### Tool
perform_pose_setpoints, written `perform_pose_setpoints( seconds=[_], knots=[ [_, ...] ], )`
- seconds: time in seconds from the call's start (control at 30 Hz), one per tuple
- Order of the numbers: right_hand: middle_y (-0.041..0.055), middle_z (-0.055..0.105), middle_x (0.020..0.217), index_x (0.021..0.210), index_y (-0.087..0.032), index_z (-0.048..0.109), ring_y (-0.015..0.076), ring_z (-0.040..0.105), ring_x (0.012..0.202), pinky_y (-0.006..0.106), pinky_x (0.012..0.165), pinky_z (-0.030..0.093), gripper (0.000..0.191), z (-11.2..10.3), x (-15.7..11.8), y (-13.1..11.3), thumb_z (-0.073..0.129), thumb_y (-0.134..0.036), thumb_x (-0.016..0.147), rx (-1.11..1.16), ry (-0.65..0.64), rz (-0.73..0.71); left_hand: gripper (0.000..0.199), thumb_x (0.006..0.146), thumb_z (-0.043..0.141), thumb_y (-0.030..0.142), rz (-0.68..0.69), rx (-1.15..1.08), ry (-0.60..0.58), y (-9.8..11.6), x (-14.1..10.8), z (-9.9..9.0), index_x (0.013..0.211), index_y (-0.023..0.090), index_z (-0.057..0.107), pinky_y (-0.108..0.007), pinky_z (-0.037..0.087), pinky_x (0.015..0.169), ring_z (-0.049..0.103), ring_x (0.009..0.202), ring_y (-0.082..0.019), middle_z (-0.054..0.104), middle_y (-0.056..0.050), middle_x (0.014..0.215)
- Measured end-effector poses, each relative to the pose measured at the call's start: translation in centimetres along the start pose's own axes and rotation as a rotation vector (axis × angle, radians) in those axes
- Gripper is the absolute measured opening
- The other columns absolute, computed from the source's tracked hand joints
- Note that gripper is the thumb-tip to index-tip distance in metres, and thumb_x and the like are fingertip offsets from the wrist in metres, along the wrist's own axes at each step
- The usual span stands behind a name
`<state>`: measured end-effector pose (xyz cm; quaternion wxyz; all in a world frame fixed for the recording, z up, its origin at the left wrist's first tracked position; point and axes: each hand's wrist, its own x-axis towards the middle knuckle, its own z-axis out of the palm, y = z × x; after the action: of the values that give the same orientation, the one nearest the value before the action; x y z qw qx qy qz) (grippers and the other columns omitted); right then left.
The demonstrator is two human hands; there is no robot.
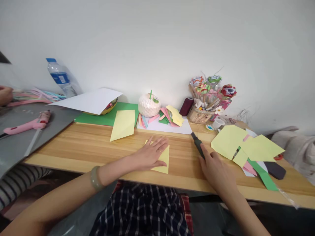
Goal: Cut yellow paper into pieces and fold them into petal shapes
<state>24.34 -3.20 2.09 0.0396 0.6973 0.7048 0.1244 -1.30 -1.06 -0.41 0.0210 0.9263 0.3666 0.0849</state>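
My left hand (150,155) lies flat, fingers spread, over a small piece of yellow paper (165,166) near the table's front edge, covering most of it. To its right, my right hand (216,168) is closed around a slim dark green, pen-like tool (197,144). Its narrower end points up and to the left, over the wooden surface; I cannot make out its exact kind. Behind my left hand rests a larger yellow sheet (123,123), partly on a green sheet (103,117).
Yellow offcuts (226,139) and a green strip (265,177) lie right. At the back stand a netted fruit (149,105), a maroon thread spool (186,107) and a basket (200,115) of paper flowers. Left are a pink glue gun (29,126), a water bottle (61,78) and another person's hand (5,95).
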Motion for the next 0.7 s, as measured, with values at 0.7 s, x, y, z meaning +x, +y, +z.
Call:
perform_pose_setpoints(
  seconds=[0.7],
  knots=[
    [0.0113, 0.058, 0.12, 0.123, -0.02, 0.05, 0.0218, 0.053, 0.112, 0.04, 0.09, 0.047, 0.039, -0.7, -2.9, -5.7, 0.053, -0.03, 0.086, 0.801, 0.199, -0.701, 0.012, 0.077, 0.065, 0.027, -0.398, -0.996, 0.475, 4.1, -5.1, -1.9, 0.07, 0.018, 0.068, -0.028, 0.049, 0.072, 0.064, 0.075, -0.017, 0.07, -0.004, 0.076]
  ],
)
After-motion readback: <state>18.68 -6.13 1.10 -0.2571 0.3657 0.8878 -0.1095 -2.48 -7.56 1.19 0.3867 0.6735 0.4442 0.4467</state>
